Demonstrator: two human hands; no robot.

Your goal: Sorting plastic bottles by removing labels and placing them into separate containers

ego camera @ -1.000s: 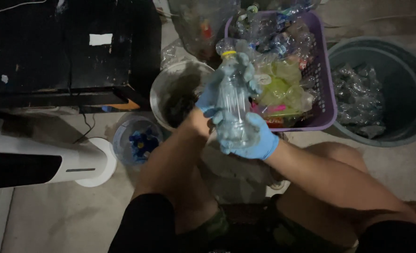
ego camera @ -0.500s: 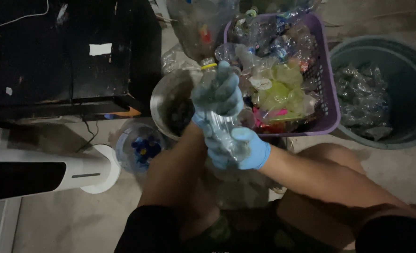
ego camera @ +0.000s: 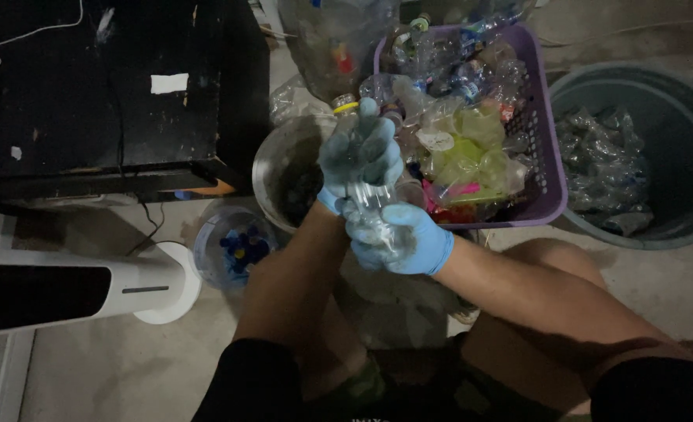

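1. While the person is sitting low over the concrete floor, both hands in blue rubber gloves are gripping one clear, crumpled plastic bottle in front of the knees.
2. The left hand is wrapping the bottle's upper part, its fingers clenched around the neck; a yellow cap ring shows just beyond the fingertips, though whether it belongs to this bottle cannot be told.
3. The right hand is clasping the lower body of the bottle, its fingers curled around the base and touching the left hand's wrist.
4. The bottle's long axis is running away from the person, neck end far and slightly left, base end near; the left hand is the one nearer the neck, the right hand nearer the base.
5. Just past the bottle, a purple plastic laundry basket is holding a heap of clear bottles and green and pink wrappers.
6. Left of the basket, a grey round bucket is standing directly under the left hand.
7. Farther right, a dark green round bin is holding crushed clear bottles, well apart from the hands.
8. Near the left forearm, a small clear tub of blue caps is sitting on the floor beside a white fan base.
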